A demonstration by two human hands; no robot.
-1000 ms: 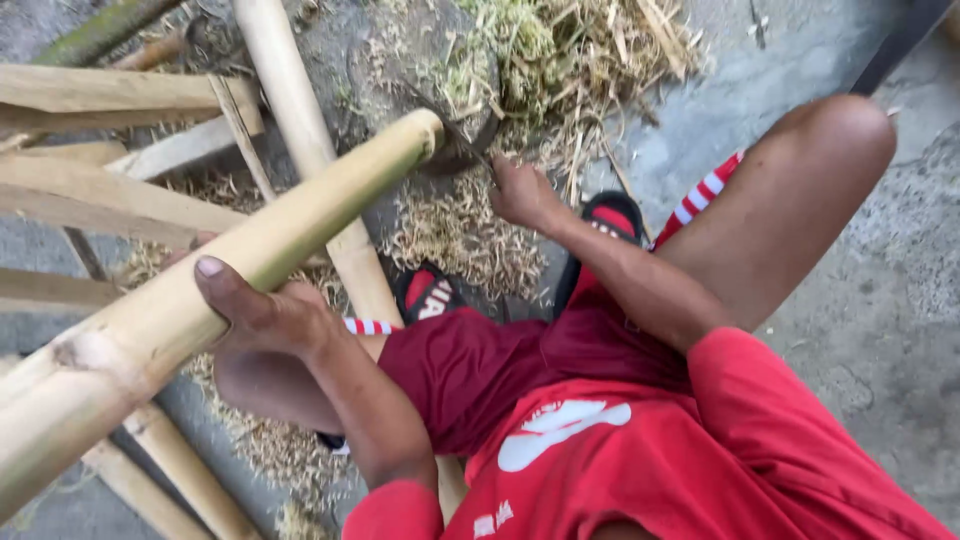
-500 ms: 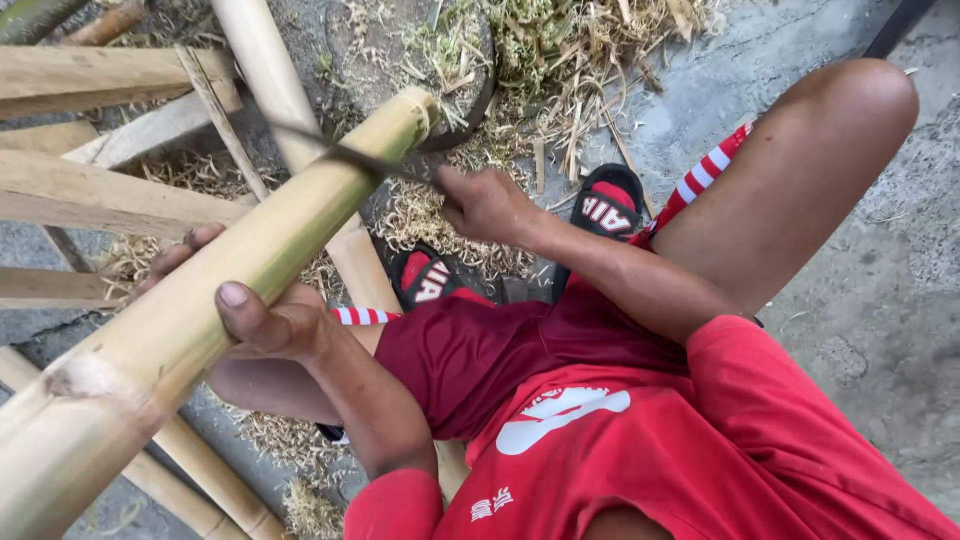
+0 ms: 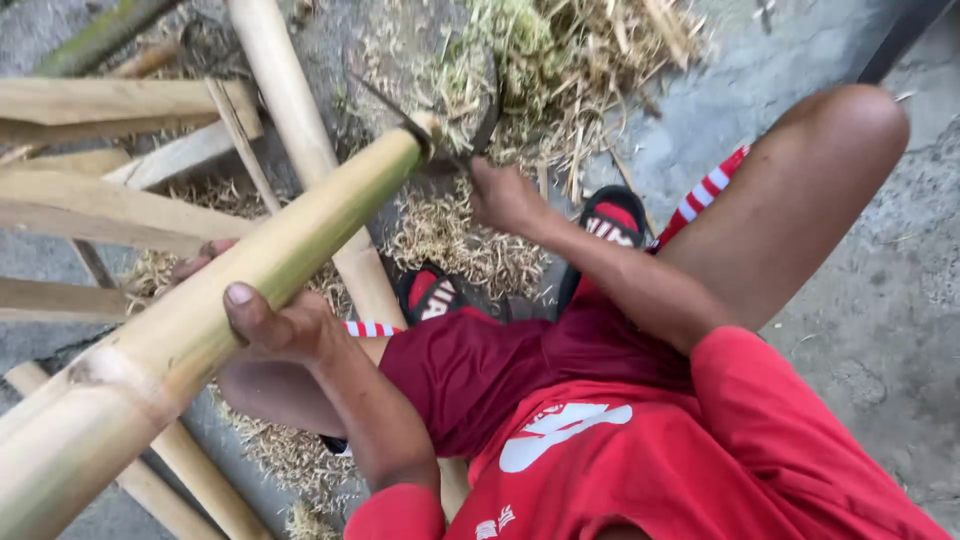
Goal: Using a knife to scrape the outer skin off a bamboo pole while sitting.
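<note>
While the left hand grips the bamboo pole, right hand clamped on a blade at its tip.

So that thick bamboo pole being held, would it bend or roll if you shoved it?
The bamboo pole probably stays stiff: it spans from the left hand to the blade without visible sag. It is round and smooth-skinned, so it would likely roll if released. Its thickness suggests noticeable weight, though bamboo is usually hollow.

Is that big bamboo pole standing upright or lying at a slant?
Slanted. The bamboo pole runs diagonally from lower left up to its cut end, where the right hand holds a blade; the left hand grips its middle.
</note>
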